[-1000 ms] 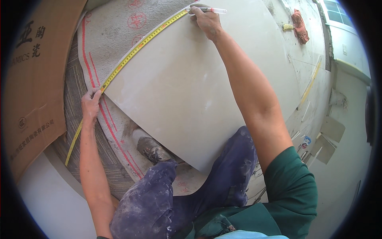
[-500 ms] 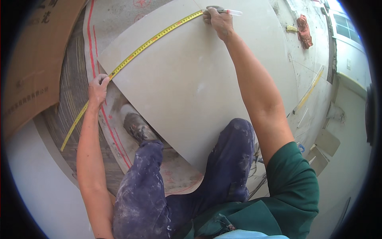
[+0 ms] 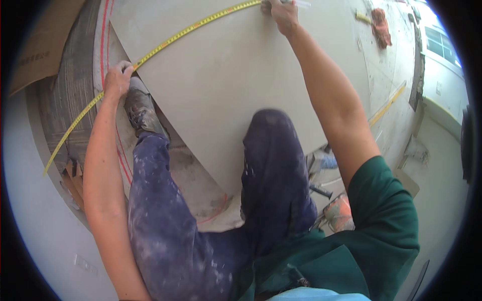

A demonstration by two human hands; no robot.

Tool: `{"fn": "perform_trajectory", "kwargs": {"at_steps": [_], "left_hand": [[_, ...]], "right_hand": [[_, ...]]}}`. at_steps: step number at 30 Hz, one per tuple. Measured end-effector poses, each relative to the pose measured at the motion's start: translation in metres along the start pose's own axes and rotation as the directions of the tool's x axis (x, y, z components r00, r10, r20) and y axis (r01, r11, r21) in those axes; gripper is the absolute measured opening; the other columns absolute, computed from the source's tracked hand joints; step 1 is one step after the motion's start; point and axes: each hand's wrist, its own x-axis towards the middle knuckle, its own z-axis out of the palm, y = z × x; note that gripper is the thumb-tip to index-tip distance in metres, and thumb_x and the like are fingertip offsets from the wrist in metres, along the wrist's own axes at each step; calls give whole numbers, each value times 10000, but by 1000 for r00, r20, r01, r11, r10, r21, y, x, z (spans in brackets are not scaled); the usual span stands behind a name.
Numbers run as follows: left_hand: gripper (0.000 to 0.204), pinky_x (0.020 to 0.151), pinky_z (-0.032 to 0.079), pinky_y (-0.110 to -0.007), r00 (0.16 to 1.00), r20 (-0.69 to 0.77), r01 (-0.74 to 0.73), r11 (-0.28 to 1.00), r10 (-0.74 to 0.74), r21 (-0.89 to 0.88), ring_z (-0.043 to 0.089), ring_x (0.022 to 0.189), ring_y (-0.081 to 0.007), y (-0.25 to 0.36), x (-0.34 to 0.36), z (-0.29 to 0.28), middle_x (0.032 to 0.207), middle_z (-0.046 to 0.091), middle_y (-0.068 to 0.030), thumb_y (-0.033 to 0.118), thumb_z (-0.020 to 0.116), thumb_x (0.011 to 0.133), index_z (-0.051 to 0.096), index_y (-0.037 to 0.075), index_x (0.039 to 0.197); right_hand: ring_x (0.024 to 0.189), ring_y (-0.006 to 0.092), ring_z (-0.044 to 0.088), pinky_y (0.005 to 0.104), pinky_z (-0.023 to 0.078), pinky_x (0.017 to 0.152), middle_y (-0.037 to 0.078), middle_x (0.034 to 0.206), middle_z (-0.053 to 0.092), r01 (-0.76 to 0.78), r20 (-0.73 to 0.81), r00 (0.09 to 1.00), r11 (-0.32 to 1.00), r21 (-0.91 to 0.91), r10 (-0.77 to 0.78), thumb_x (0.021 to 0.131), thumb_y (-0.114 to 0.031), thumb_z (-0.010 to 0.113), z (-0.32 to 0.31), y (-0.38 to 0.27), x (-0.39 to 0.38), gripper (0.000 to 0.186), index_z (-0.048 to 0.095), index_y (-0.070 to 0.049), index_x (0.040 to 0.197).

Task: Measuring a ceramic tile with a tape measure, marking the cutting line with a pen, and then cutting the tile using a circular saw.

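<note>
A yellow tape measure blade point(image 3: 197, 26) stretches across a large pale tile slab point(image 3: 216, 75), bowing slightly. At the slab's left edge my left hand point(image 3: 119, 79) pinches the blade, and its free length trails down to the lower left. Near the top edge of the view my right hand point(image 3: 282, 16) is closed at the far stretch of the blade. The clear barrel of a pen point(image 3: 302, 4) sticks out to the right of those fingers. The right fingertips are partly cut off by the picture's edge.
My shoe point(image 3: 142, 108) stands close to the slab's left edge. A cardboard sheet point(image 3: 40, 40) lies at the upper left. Beyond the slab are a reddish bundle point(image 3: 381, 30) and a yellow straight strip point(image 3: 389, 105). A black-handled tool point(image 3: 321, 190) lies right of my knee.
The view has shifted, so the slab and both hands appear higher. My left hand still pinches the blade at the slab's edge; my right hand still holds the pen. More tools show beside my right knee.
</note>
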Motion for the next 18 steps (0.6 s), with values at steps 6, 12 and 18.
{"fn": "perform_trajectory", "kwargs": {"at_steps": [6,12,18], "left_hand": [[285,701,482,-391,992,-104,76,997,-78,-22,654,757,-262,5,-55,30,793,668,-154,283,558,883,684,43,969],[259,687,471,-341,989,35,148,976,-144,-161,617,715,-185,15,-53,20,749,651,-107,250,588,871,687,29,962],[271,702,470,-325,985,-21,161,954,-172,-251,611,729,-160,8,-53,25,749,648,-93,258,588,877,687,25,976]], "right_hand": [[719,132,625,261,522,688,80,855,675,-26,39,999,997,79,23,933,-189,571,-2,6,-27,243,642,32,1005],[689,112,586,258,500,642,67,828,645,-22,22,1000,988,154,19,916,-151,547,-6,-3,-35,208,629,24,992],[691,126,593,259,510,631,82,831,641,-22,5,1000,989,145,22,911,-136,553,-7,-5,-36,205,620,34,1003]]}}
